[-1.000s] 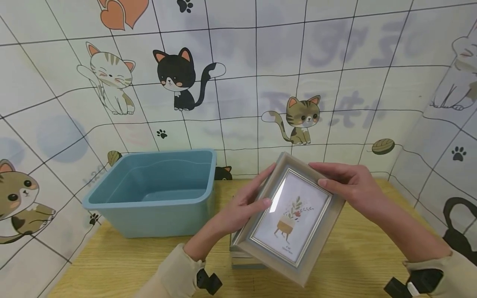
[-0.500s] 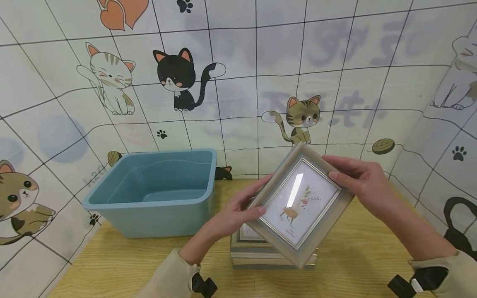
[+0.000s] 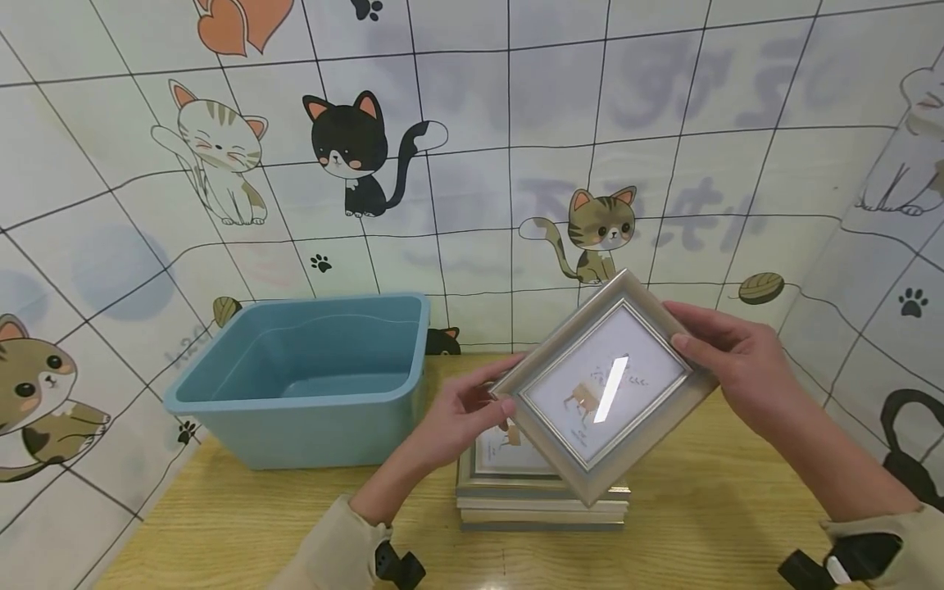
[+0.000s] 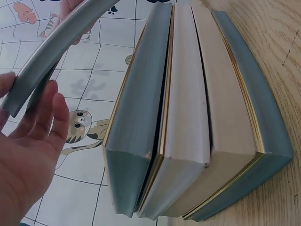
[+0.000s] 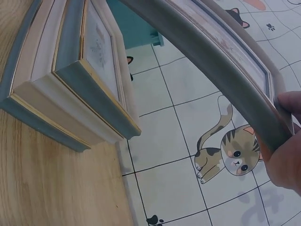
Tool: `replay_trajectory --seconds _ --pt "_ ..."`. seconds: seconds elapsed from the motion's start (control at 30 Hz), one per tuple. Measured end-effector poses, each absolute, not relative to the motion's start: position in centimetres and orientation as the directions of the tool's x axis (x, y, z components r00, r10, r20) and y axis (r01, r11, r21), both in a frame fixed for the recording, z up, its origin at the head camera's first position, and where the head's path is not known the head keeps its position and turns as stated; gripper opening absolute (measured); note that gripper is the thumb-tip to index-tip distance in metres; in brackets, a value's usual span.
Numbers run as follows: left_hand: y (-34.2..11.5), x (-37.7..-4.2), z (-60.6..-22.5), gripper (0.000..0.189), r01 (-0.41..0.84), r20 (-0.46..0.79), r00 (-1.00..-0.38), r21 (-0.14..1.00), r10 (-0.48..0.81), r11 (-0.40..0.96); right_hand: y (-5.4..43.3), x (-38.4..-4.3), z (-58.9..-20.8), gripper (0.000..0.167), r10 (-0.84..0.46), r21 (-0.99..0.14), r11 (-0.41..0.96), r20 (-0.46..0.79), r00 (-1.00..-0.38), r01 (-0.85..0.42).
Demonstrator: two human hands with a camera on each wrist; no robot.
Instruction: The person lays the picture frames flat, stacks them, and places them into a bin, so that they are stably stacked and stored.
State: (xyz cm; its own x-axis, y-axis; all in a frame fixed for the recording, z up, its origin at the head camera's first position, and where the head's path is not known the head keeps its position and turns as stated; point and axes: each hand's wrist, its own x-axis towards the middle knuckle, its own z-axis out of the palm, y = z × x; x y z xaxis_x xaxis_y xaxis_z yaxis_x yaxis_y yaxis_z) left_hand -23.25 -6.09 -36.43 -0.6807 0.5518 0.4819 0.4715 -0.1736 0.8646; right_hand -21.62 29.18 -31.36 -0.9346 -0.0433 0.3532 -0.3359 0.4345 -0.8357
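Note:
Both hands hold a silver-beige picture frame [image 3: 605, 389] tilted above a stack of picture frames [image 3: 542, 508]. Its front, with a drawing of a plant in a legged pot and a bright glare streak, faces the head camera. The left hand [image 3: 453, 418] pinches its left corner, thumb on the front. At the upper right edge, the right hand [image 3: 737, 360] grips it, thumb on the front and fingers behind. In the left wrist view the stack [image 4: 188, 103] shows blue-grey, white and cream edges. The held frame partly hides the top frame of the stack.
A light blue plastic bin [image 3: 295, 434] stands to the left of the stack on the wooden table [image 3: 701, 524]. Behind the table hangs a white gridded backdrop [image 3: 472, 188] printed with cartoon cats.
The held picture frame has turned clockwise and moved up and to the right with both hands. More of the stack beneath it shows now.

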Motion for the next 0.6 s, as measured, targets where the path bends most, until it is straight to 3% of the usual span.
replay_trajectory --seconds 0.1,0.33,0.6 --pt "-6.1 -23.5 -36.6 0.048 0.489 0.501 -0.718 0.857 0.483 -0.162 29.2 -21.5 -31.7 0.049 -0.018 -0.876 0.393 0.296 -0.955 -0.279" --pt "-5.7 -24.2 -36.9 0.037 0.451 0.472 -0.832 0.882 0.292 -0.140 28.2 -21.8 -33.4 0.050 0.026 -0.988 0.003 0.156 -0.987 -0.156" --pt "-4.9 -24.8 -37.3 0.028 0.260 0.260 -0.965 0.966 0.017 -0.004 25.7 -21.1 -34.6 0.060 0.035 -0.999 0.047 0.004 -0.999 -0.002"
